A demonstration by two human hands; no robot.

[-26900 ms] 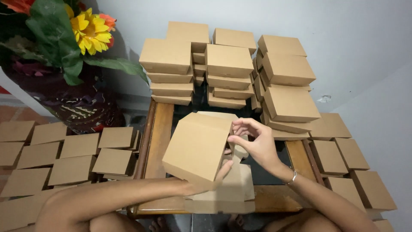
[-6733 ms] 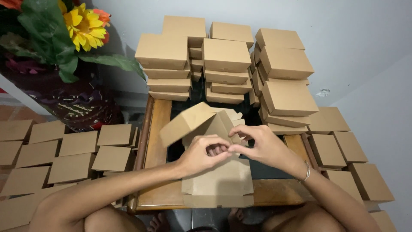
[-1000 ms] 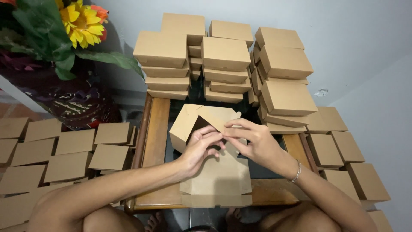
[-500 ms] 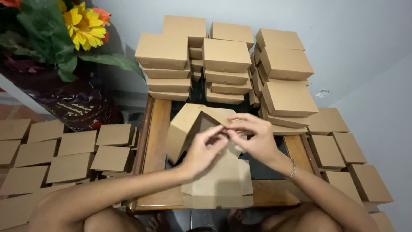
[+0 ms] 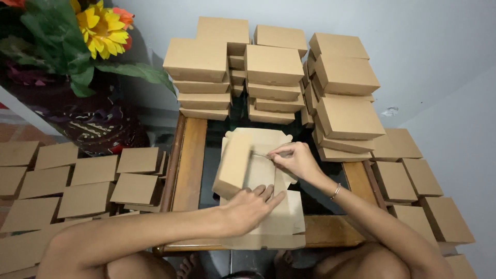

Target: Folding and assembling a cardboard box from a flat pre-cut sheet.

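Observation:
A half-folded brown cardboard box (image 5: pixel 243 160) lies on the small wooden table (image 5: pixel 188 155) in front of me, one side wall standing up at its left. My left hand (image 5: pixel 253 202) presses flat on the box's near part, fingers spread. My right hand (image 5: pixel 294 159) pinches a flap at the box's middle right. Under the box lies a pile of flat unfolded box blanks (image 5: pixel 281 227), reaching the table's near edge.
Stacks of finished brown boxes (image 5: pixel 274 64) fill the table's far end. More boxes cover the floor at the left (image 5: pixel 93 170) and at the right (image 5: pixel 413 175). A dark vase with a yellow flower (image 5: pixel 101 26) stands at the far left. A grey wall rises behind.
The box has come down from a raised, tilted hold to lie on the table. My left hand has shifted from the flaps to the near side, and my right hand stays on a flap.

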